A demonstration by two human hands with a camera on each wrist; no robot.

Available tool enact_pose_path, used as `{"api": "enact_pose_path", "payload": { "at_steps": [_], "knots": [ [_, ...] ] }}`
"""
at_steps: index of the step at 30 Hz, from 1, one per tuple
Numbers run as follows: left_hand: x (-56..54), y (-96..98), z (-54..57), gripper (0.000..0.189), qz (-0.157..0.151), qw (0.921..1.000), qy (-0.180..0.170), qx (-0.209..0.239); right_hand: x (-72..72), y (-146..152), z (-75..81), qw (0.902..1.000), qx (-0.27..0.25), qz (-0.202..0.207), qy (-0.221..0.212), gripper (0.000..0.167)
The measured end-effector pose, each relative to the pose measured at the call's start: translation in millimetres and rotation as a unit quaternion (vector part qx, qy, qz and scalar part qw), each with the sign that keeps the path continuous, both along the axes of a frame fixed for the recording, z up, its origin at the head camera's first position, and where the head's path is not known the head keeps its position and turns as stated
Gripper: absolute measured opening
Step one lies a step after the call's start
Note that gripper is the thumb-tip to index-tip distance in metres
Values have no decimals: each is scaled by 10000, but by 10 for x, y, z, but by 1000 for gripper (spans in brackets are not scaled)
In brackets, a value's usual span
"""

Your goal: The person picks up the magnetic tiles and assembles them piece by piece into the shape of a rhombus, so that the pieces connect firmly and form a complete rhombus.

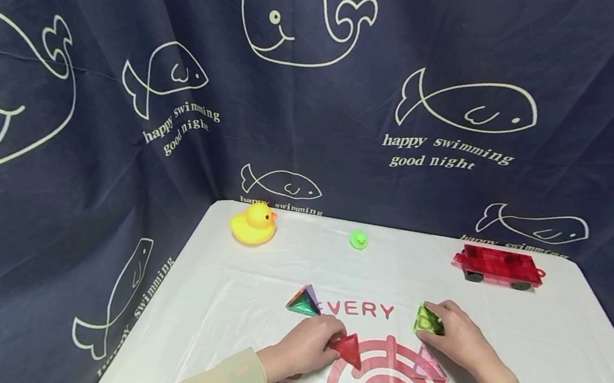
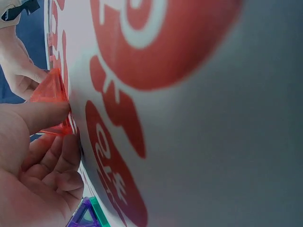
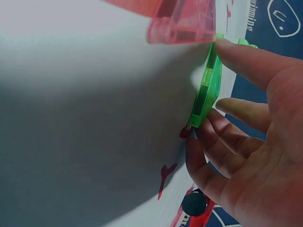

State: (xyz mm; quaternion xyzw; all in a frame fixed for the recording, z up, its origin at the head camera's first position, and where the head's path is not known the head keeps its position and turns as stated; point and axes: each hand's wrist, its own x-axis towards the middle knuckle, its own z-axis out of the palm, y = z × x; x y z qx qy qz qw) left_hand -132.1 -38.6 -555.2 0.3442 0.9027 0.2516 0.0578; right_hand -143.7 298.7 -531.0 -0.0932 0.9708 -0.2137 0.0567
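Note:
My left hand [image 1: 306, 345] pinches a translucent red triangular magnetic tile [image 1: 350, 351] over the printed sheet. Its thumb lies against the red tile [image 2: 51, 90] in the left wrist view. Farther right, my right hand [image 1: 461, 339] holds a green magnetic tile [image 1: 424, 321] between thumb and fingers. Seen from the right wrist, the green tile [image 3: 207, 90] is low at the white surface. A pink triangular tile [image 1: 429, 367] lies just in front of it. Beyond my left hand stands a small pyramid of green, purple and orange tiles [image 1: 303, 304].
At the back of the white table [image 1: 208, 249] are a yellow duck [image 1: 254, 224], a small green duck [image 1: 359, 239] and a red wheeled car base [image 1: 500, 267]. A dark blue curtain [image 1: 347, 145] with fish drawings hangs behind and to the left.

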Motion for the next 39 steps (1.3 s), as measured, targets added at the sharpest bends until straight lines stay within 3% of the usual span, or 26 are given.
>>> {"api": "enact_pose_path", "payload": {
  "at_steps": [9,23,39],
  "knots": [
    [-9,41,26,10,-36,9980,595,-195,-28,-93,1,10000,-54,54,-46,70],
    [-77,154,-21,34,225,9920,1227,-173,-50,-256,-8,9998,-119,173,18,67],
    [-187,365,134,43,666,9899,1059,-666,-52,-397,-17,9995,-203,239,40,66]
  ]
}}
